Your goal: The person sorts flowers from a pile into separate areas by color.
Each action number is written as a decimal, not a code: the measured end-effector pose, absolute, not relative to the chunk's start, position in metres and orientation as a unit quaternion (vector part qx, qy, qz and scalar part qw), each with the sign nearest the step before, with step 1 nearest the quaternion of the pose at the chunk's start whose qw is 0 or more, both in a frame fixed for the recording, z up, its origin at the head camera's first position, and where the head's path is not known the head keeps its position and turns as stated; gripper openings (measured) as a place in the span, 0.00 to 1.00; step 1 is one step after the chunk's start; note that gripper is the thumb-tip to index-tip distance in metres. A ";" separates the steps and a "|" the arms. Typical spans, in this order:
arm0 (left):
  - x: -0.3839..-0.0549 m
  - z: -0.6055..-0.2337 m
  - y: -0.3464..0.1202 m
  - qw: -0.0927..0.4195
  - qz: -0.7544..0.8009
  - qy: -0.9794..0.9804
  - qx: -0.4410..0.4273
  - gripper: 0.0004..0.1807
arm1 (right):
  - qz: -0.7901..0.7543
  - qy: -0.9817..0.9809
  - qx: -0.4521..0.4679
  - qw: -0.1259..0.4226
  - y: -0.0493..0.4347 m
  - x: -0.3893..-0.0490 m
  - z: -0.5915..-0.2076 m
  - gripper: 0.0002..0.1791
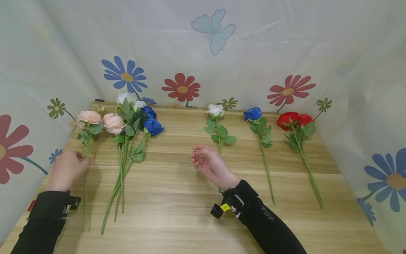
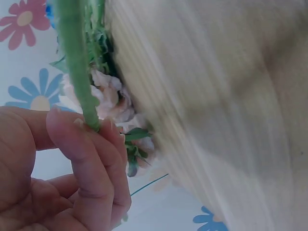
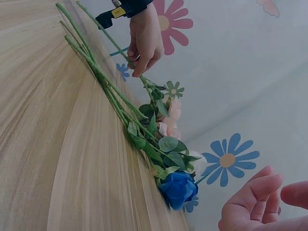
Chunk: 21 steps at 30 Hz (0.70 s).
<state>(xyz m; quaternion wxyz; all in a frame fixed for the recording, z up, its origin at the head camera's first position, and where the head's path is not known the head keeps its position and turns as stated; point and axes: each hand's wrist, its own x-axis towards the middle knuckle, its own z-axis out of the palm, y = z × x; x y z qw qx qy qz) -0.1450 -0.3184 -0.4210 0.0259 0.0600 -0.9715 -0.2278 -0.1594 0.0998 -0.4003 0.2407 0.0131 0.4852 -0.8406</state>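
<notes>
Well, the left hand (image 1: 70, 167) had the leftmost pink flower (image 1: 89, 117) by the stem, pinched between thumb and fingertips, over at the left side of the table (image 1: 171, 218)! Just right of it lay a bundle (image 1: 130, 121), pink, white and 2 blue heads together, stems crossing. Out in the middle, the right hand (image 1: 214, 165) hung loosely curled, thumb and fingers apart, near the stem of 1 white rose (image 1: 215, 110). Farther right lay 1 blue rose (image 1: 252, 113), then 2 red roses (image 1: 288, 120) side by side.
</notes>
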 end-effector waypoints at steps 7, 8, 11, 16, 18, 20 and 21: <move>-0.142 -0.409 -0.310 0.063 -0.223 -0.971 0.059 0.21 | -0.844 0.478 0.019 0.243 0.105 -0.160 -0.402 0.08; -0.142 -0.408 -0.309 0.072 -0.223 -0.970 0.057 0.21 | -0.844 0.477 0.019 0.243 0.106 -0.160 -0.402 0.07; -0.141 -0.403 -0.305 0.105 -0.223 -0.968 0.050 0.19 | -0.845 0.477 0.017 0.242 0.108 -0.160 -0.403 0.07; -0.139 -0.393 -0.297 0.127 -0.229 -0.964 0.042 0.17 | -0.847 0.474 0.024 0.238 0.114 -0.161 -0.403 0.08; -0.140 -0.387 -0.292 0.127 -0.229 -0.964 0.040 0.17 | -0.850 0.471 0.029 0.236 0.118 -0.162 -0.402 0.08; -0.140 -0.382 -0.287 0.126 -0.229 -0.964 0.038 0.17 | -0.851 0.469 0.032 0.234 0.121 -0.163 -0.402 0.08; -0.141 -0.379 -0.285 0.123 -0.232 -0.964 0.035 0.18 | -0.852 0.467 0.033 0.233 0.123 -0.164 -0.402 0.08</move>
